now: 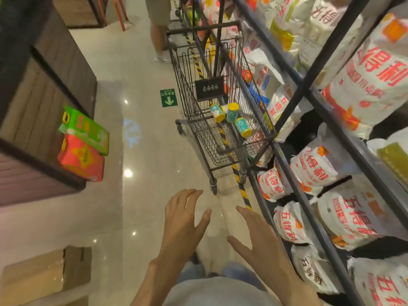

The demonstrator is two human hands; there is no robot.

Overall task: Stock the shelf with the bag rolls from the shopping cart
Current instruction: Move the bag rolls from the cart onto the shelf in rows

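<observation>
While both forearms reached forward from the bottom of the view, the left hand (pixel 184 219) was held out over the glossy floor (pixel 136 195) with its back to the camera, fingers spread wide and nearly straight, thumb angled out toward the other hand, and nothing in its grasp. Beside it, the right hand (pixel 254 235) was likewise extended and empty, turned more edge-on, fingers straight and loosely together, thumb pointing down and inward; the two hands were near each other but apart. Ahead of them, well beyond the fingertips, stood the shopping cart (pixel 198 120), a dark wire cart pushed close against the shelf (pixel 309 195) on the right. Three bag rolls (pixel 231 112) with teal labels and yellow ends lay in the cart's basket, two of them leaning near the black placard (pixel 209 88) and a third lying lower, closer to the shelf side. That shelf, a black metal frame running along the right edge, was packed with white sacks (pixel 313 171) printed in red characters. On the left, a wooden display unit (pixel 44 102) carried a green package (pixel 88 131) resting on a red package (pixel 81 160), and a cardboard box (pixel 44 274) sat on the floor lower down. Beyond the cart, another person's legs (pixel 157 34) were visible, and a green arrow sign (pixel 169 98) was stuck to the floor.
</observation>
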